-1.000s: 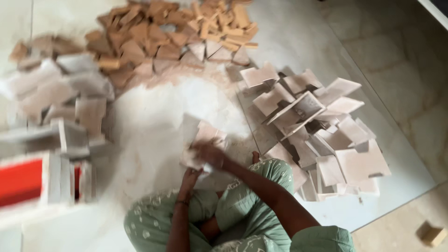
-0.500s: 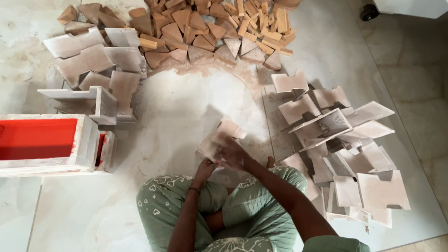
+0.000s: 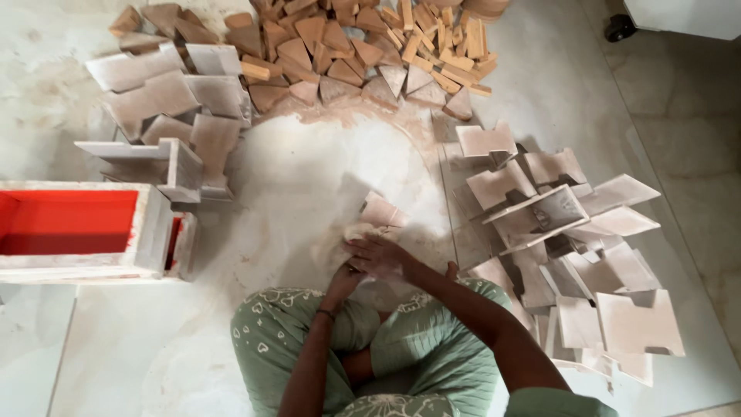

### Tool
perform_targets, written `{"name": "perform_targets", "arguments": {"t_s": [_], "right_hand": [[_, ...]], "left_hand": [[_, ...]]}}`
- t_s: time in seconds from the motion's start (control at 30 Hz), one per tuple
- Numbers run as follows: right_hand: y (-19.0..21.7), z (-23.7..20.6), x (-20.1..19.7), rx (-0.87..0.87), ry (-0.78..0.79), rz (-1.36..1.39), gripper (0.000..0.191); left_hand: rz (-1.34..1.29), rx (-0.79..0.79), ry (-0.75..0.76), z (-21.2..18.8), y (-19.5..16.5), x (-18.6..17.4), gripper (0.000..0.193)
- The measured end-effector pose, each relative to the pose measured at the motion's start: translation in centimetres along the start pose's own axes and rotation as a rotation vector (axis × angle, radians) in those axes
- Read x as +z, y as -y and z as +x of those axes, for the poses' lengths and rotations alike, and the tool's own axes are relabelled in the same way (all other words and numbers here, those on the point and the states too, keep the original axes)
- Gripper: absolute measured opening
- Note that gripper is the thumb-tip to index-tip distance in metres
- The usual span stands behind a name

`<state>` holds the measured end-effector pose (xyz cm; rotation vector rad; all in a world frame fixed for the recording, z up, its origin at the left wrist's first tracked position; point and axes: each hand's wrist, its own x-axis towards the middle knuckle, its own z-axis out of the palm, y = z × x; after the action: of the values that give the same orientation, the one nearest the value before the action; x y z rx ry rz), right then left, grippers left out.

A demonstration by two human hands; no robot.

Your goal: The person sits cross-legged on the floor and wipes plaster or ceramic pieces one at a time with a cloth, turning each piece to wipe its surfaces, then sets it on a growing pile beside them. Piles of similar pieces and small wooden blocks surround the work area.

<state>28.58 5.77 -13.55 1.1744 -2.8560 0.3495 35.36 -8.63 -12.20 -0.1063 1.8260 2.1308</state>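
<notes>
At far left a box (image 3: 73,232) with a red inside and pale, dusty walls lies on the floor (image 3: 154,340). Just above and to its right is a heap of pale flat boards (image 3: 170,100), some stacked, 1 standing on edge against the box. Along the top, brown wooden wedges and offcuts (image 3: 355,46) form a wide pile, with sawdust (image 3: 332,154) spread in a pale fan below it toward the person. In the middle, the person sits on the floor in green printed clothes, both arms reaching forward. The left hand (image 3: 345,278), with a dark band at the wrist, is closed on the near edge of a pale board piece (image 3: 382,212) that lies low over the sawdust, just in front of the knees. The right hand (image 3: 378,255) lies over the same piece, fingers curled onto it, touching the left hand; its grip looks pressed on rather than released. At right, well apart from the hands, a second heap of notched pale panels (image 3: 571,232) lies jumbled, several tilted over each other. A dark wheel (image 3: 617,27) shows at top right.
</notes>
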Motion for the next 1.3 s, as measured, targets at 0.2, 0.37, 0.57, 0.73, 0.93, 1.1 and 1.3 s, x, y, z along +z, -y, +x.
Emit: {"name": "perform_targets", "arguments": {"t_s": [0.2,0.37,0.57,0.73,0.93,1.1,1.3], "right_hand": [[0.5,0.5,-0.4,0.030,-0.063,-0.024,0.040],[1.3,1.2,-0.7,0.332,-0.200,-0.131,0.038],[2.5,1.2,-1.5,0.060,-0.004,-0.015,0.036],[4.0,1.1,-1.8,-0.105,-0.064,0.012,0.034],[2.4,3.4,-2.4,0.502,-0.389,-0.032,0.053],[1.3,3.7,-3.5,0.329,-0.015,-0.088,0.048],[2.4,1.3,-3.1,0.359,-0.090,-0.113,0.046]], "left_hand": [[-0.070,-0.037,0.018,0.0,0.6,-0.2,0.040],[-0.167,-0.010,0.002,0.4,0.7,-0.2,0.037],[-0.083,-0.056,-0.076,0.5,1.0,-0.5,0.027],[0.068,0.115,-0.092,0.4,1.2,-0.8,0.023],[-0.104,-0.024,-0.049,0.6,1.1,-0.9,0.030],[0.146,0.018,-0.067,0.3,0.7,-0.5,0.035],[0.169,0.149,-0.062,0.5,0.0,-0.2,0.038]]}}
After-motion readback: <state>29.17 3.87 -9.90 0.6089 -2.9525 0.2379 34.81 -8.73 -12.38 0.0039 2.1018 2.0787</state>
